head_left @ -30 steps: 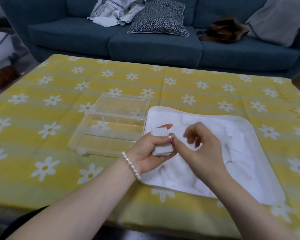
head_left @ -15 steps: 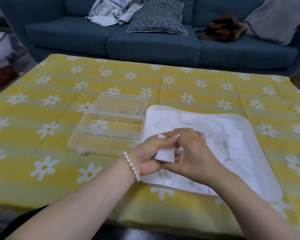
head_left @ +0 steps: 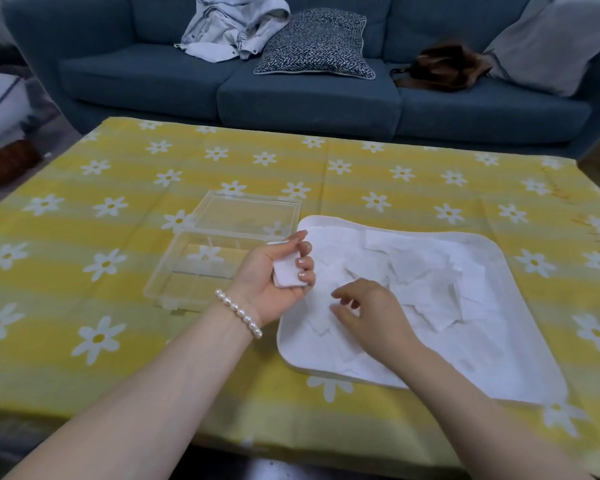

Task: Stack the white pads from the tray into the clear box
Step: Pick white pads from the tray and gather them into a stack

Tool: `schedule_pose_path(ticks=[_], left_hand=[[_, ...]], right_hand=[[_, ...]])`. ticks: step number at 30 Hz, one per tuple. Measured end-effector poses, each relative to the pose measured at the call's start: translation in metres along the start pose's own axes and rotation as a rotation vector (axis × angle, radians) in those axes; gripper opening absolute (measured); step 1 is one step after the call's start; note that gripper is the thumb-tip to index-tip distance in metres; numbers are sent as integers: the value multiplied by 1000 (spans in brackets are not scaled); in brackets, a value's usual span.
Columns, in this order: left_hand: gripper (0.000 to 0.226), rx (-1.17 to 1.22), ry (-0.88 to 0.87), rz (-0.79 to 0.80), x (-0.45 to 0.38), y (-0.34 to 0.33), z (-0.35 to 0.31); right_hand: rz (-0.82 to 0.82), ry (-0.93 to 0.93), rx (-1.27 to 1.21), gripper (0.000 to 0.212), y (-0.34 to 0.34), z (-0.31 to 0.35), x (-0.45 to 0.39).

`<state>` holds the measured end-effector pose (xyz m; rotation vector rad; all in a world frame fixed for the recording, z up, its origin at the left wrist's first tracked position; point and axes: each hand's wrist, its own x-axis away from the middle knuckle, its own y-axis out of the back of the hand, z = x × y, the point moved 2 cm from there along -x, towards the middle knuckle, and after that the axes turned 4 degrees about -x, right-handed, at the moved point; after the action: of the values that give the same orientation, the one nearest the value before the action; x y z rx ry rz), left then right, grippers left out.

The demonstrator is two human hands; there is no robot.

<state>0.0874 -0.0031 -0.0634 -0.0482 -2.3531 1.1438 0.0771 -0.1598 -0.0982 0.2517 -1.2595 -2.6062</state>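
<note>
My left hand (head_left: 274,275), with a pearl bracelet at the wrist, is shut on a small stack of white pads (head_left: 286,271), held over the left edge of the white tray (head_left: 520,341). Loose white pads (head_left: 416,271) lie scattered across the tray. My right hand (head_left: 368,310) hovers low over the tray's near left part, fingers spread and curled, holding nothing. The clear box (head_left: 187,271) sits open just left of the tray, its lid (head_left: 246,213) folded back; it looks bare inside.
A yellow tablecloth with white daisies (head_left: 118,334) covers the low table. Behind it stands a blue sofa (head_left: 309,95) with a patterned cushion, crumpled clothes and a brown bag.
My right hand has left the stack and dropped onto the tray's near left pads. My left hand has kept the stack and turned it slightly toward the box.
</note>
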Motion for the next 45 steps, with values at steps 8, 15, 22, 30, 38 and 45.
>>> schedule_pose_path(ticks=[8,15,22,30,38,45], left_hand=[[27,-1,31,-63,-1,2,2],[26,1,33,-120,-3,6,1],[27,-13,41,-129,-3,7,1],[13,-67,92,-130,-4,8,6],[31,-345,150,-35,1,-5,37],[20,-517,121,-30,1,-4,46]], right_hand=[[129,5,232,61,-30,-3,1],[102,-148,-157,27,-22,-7,-4],[35,-216,-357,37,-13,-1,-4],[-226,-344,-962,35,39,1,-6],[-249,-316,-1142,28,60,-1,-1],[-268,-408,-1078,23,49,-1,0]])
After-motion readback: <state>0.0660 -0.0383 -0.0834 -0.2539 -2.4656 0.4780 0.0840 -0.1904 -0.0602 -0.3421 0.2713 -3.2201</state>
